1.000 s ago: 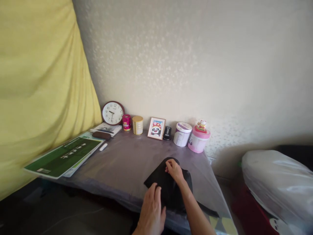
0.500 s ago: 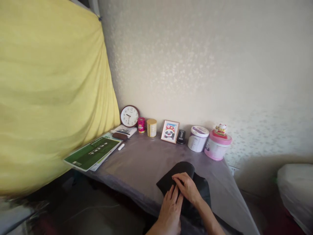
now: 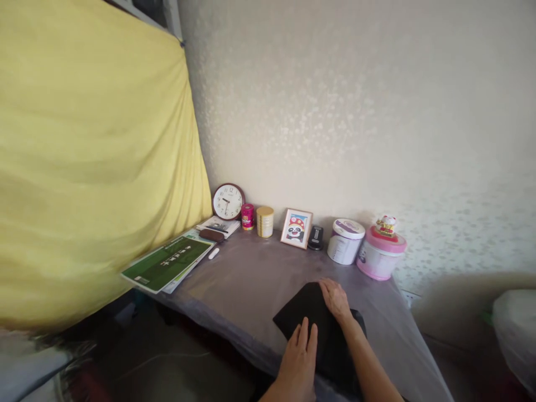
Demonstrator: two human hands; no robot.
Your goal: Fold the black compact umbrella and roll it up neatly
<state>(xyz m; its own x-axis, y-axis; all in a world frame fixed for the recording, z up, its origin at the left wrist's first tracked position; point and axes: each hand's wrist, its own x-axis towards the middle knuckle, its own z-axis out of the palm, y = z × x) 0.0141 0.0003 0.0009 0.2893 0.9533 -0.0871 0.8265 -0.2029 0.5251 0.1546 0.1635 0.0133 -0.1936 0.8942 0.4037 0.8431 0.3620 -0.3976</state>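
Observation:
A piece of black cloth [image 3: 305, 310], folded over itself, lies at the near right part of the table. My left hand [image 3: 300, 349] rests on its near left part, fingers stretched out and a little spread. My right hand [image 3: 335, 298] lies over its far right edge, fingers together and fairly straight, pointing away from me. Both hands touch the cloth from above, and neither visibly grips it. My right forearm covers part of the cloth, whose near end drops out of view.
A grey-covered table [image 3: 234, 285] stands against the wall. Along its back are a clock [image 3: 228, 201], a pink can [image 3: 247, 216], a yellow-lidded can [image 3: 265, 222], a picture frame [image 3: 296, 228] and two tubs [image 3: 345, 241]. A green booklet [image 3: 170, 263] lies left.
My right hand has moved from a pinch near my left hand to the cloth's far right edge and opened out. The cloth's curled far flap now lies flatter. The view has shifted slightly.

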